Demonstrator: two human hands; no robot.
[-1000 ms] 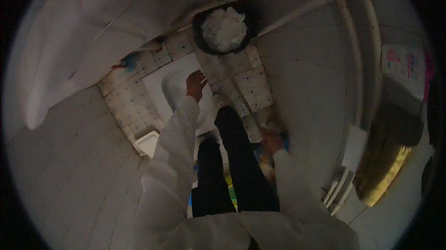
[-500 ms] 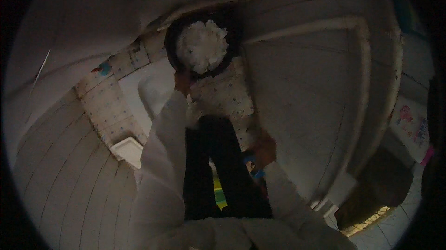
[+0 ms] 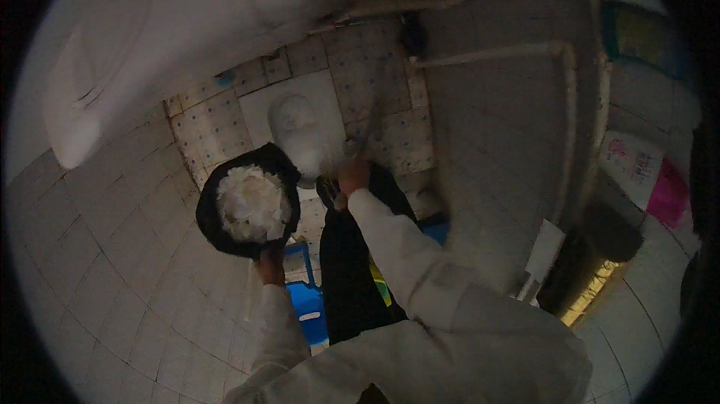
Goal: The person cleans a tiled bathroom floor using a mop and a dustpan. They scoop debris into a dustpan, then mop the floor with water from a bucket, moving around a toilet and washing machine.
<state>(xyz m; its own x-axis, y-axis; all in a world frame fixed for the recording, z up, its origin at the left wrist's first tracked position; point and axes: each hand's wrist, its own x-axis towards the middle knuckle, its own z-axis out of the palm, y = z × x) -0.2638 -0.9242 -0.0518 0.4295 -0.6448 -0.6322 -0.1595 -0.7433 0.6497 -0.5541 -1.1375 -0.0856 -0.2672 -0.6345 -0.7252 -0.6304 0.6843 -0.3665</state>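
My left hand [image 3: 271, 265] grips the near rim of a round waste bin [image 3: 206, 216] lined with a black bag. Crumpled white tissue paper [image 3: 253, 203] fills the bin, which is held at the left above the floor. Ahead of my knees, my right hand [image 3: 352, 177] is closed, with a thin blurred shape reaching away from it; its kind is unclear. Just beyond that hand, a white squat toilet [image 3: 300, 130] is set in the floor.
A blue dustpan-like plastic piece [image 3: 306, 303] is beside my left leg. Pipes [image 3: 495, 50] run along the tiled wall at right. A pink and white package [image 3: 645, 175] and a dark box with a gold side [image 3: 600, 276] are at right. A white basin-like form [image 3: 187, 36] looms at upper left.
The bin has moved from far ahead to the near left, still in my left hand. My right hand has moved forward and left from beside my right leg. My view has shifted.
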